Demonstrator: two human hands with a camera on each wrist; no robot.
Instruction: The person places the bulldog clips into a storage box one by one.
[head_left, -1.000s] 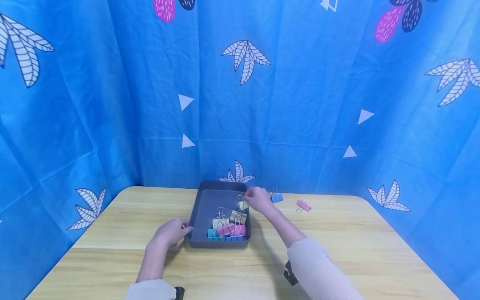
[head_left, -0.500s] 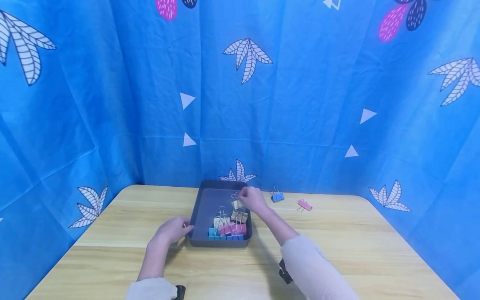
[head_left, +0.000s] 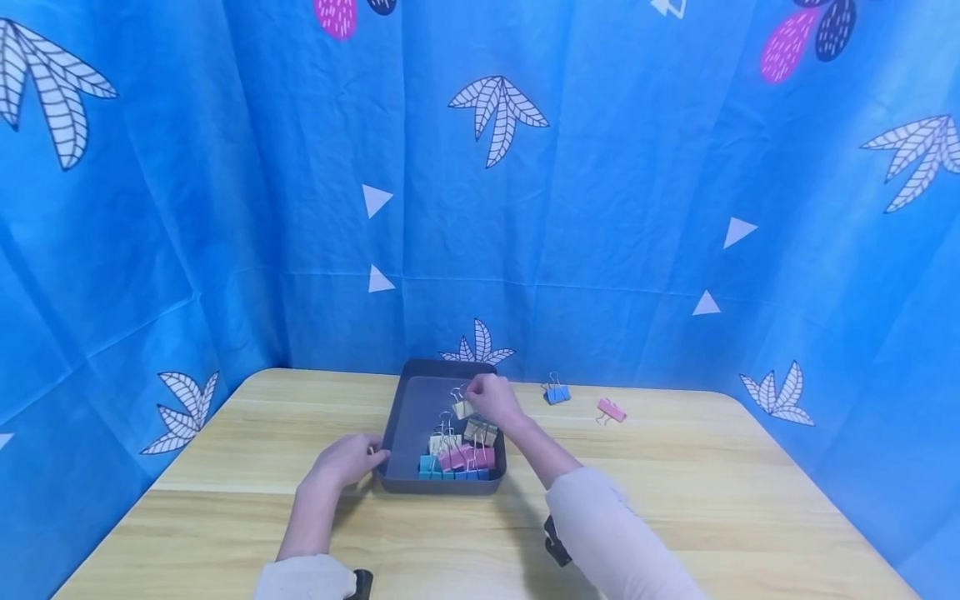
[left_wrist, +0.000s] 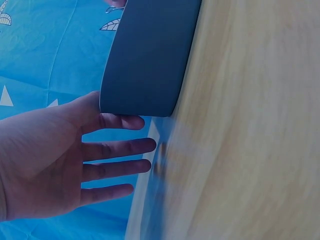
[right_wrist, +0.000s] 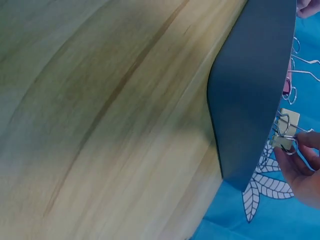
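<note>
A dark grey rectangular tray stands on the wooden table. My left hand holds its left side near the front corner; in the left wrist view the thumb goes over the rim and the other fingers lie spread and straight outside. Over the tray's right part, my right hand pinches a pale yellow binder clip with wire handles. Below that hand, several clips are heaped in the tray: a brownish clip, pink clips, a teal clip and a blue clip, partly overlapping.
Right of the tray, a blue binder clip and a pink binder clip lie on the table. A blue patterned curtain hangs close behind the table's back edge.
My right hand has moved left with the pale yellow binder clip, from the tray's right rim to farther over its inside. My left hand stays at the tray's side.
</note>
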